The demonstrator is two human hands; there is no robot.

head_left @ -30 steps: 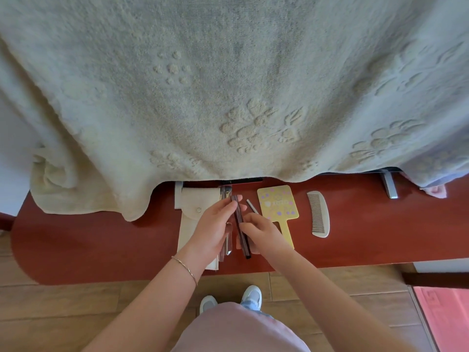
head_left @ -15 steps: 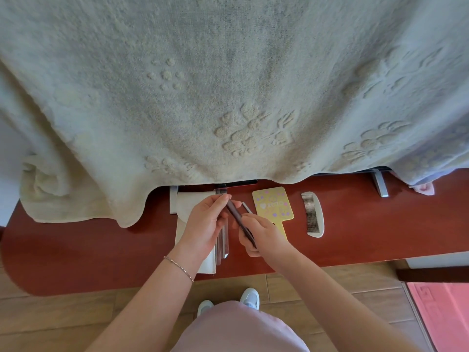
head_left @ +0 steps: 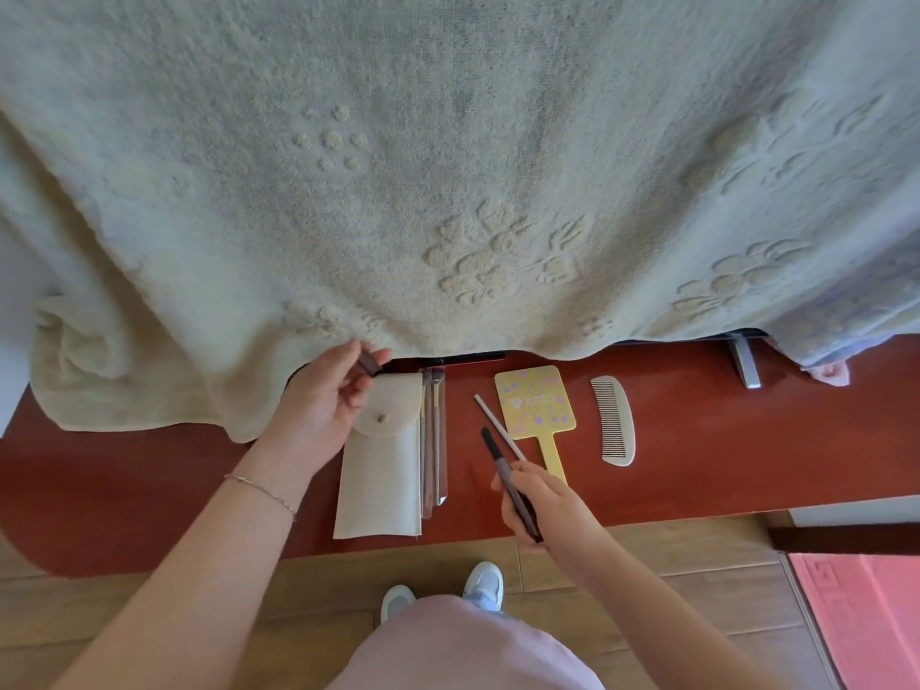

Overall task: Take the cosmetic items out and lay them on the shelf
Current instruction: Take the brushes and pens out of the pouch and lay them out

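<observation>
The left hand [head_left: 331, 395] is half curled, thumb and forefinger pinching a small dark brown cap [head_left: 369, 363] just above the flap of a cream fabric pouch with a snap button [head_left: 383, 465]. The pouch lies flat on the dark red wooden shelf [head_left: 149, 490], directly under and to the right of that hand. Touching the pouch's right edge, a clear sleeve of slim makeup brushes [head_left: 434, 440] rests lengthwise.

The right hand [head_left: 542, 510] is closed around a slender brown cosmetic pen with a dark tip [head_left: 508, 483], tip pointing away from the person and raised off the shelf. Just beyond its fingers a thin pale pink pencil [head_left: 498, 426] lies slanted on the shelf, partly over the edge of a yellow hand mirror with pastel dots [head_left: 535, 400]. Further right of that hand sits a cream curved comb [head_left: 615, 420], apart from the mirror.

A large cream embossed towel [head_left: 448, 166] hangs over the far side of the shelf, above both hands.
</observation>
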